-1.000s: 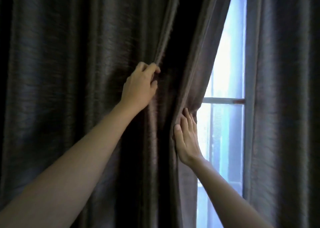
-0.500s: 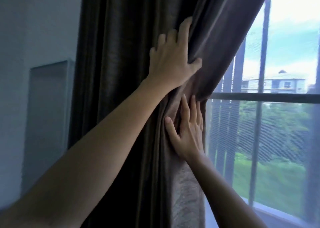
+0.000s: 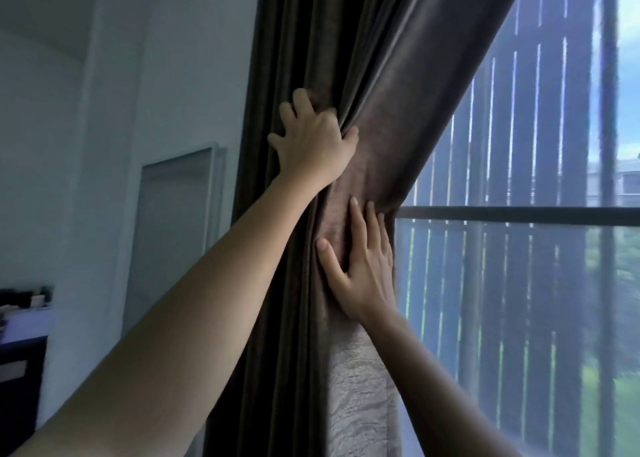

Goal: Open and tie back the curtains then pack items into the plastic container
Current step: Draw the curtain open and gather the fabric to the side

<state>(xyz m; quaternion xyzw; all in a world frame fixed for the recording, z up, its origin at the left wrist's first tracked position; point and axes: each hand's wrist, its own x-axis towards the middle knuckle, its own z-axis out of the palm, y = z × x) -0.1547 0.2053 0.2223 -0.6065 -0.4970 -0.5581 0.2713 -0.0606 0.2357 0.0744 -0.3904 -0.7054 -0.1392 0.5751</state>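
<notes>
Curtain-gathering step: my left hand [image 3: 313, 141] clutches the bunched curtain [image 3: 349, 75] left of the window [image 3: 519, 214], my right hand [image 3: 360, 266] presses flat below it, fingers spread; next I judge a tie-back is needed, none visible.

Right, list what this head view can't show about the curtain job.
- Tieback or hook: none visible; the gathered curtain and both hands could be hiding it.
- Left hand fingers: tips buried in the folds.
- Right hand palm: pressed flat against the fabric, hidden.
- Plastic container: out of frame.
- Items on the desk: small, blurred, cut by the left edge.
</notes>
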